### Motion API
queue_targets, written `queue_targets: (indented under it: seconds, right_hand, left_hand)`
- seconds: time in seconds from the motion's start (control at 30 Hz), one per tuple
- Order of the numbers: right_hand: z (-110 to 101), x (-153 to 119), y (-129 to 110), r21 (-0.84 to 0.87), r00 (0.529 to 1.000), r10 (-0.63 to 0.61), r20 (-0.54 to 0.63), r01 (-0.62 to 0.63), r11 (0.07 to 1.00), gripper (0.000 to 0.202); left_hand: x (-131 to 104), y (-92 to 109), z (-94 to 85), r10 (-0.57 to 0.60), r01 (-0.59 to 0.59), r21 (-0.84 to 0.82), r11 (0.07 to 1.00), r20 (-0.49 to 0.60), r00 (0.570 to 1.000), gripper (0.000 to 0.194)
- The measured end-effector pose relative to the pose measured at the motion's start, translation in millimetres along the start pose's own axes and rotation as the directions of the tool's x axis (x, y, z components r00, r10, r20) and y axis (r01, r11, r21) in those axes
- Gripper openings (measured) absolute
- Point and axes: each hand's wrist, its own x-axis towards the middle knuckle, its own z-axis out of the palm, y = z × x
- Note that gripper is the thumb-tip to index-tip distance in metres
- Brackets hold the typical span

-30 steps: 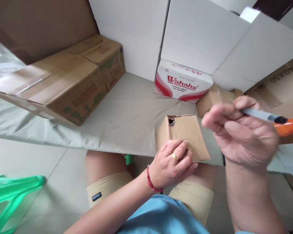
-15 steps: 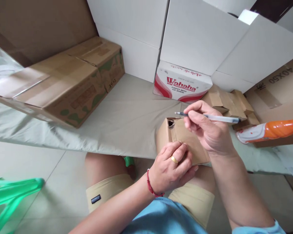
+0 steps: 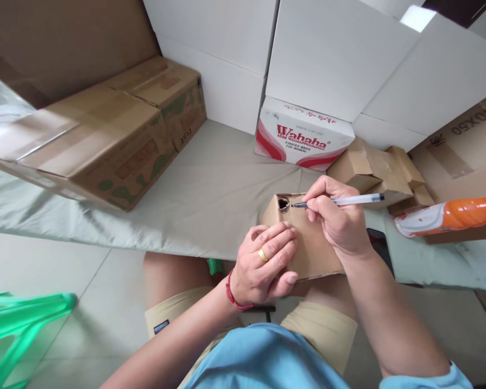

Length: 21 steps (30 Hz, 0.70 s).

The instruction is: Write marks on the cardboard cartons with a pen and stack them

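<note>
A small brown cardboard box sits at the front edge of the covered table. Its top has a ragged round hole near the far left corner. My right hand is closed on a pen with a clear barrel and dark grip. The pen's tip points left and meets the box top at the hole's right rim. On the box's near left side, my left hand lies with fingers stretched out and thumb apart. It wears a gold ring and a red bracelet.
A Wahaba-like printed white-and-red carton stands behind the box. Small brown boxes, an orange-and-white bottle and a dark phone-like slab are to the right. Large taped cartons lie left; a green stool stands on the floor.
My right hand has lowered the pen from above the box to the hole's rim. My left hand has shifted left, its curled fingers now straighter. The dark slab has come into view.
</note>
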Motion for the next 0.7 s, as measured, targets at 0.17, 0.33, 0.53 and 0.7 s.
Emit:
queue_targets:
  seconds: [0.17,0.33,0.53,0.7]
  right_hand:
    - [1,-2,-6,-0.136,0.996,0.030,0.083,-0.019,0.990,0.016]
    - [0,-1,-11,-0.205,0.989,0.045,0.140,-0.016,0.979,0.015]
    - [1,1,-14,-0.194,0.984,0.062,0.164,-0.029,0.981,0.014]
    - [3,1,-12,-0.255,0.987,0.039,0.158,0.002,0.967,0.018]
  left_hand:
    - [-6,-7,7.7,0.014,-0.013,-0.045,0.999,0.006,1.000,0.061]
    - [-17,-15,10.7,0.068,-0.068,0.002,0.998,0.039,0.997,0.075]
    - [-27,-18,19.9,0.076,-0.076,-0.002,0.997,-0.011,0.997,0.076]
    - [-26,-18,21.5,0.084,-0.083,0.027,0.996,-0.023,0.996,0.073]
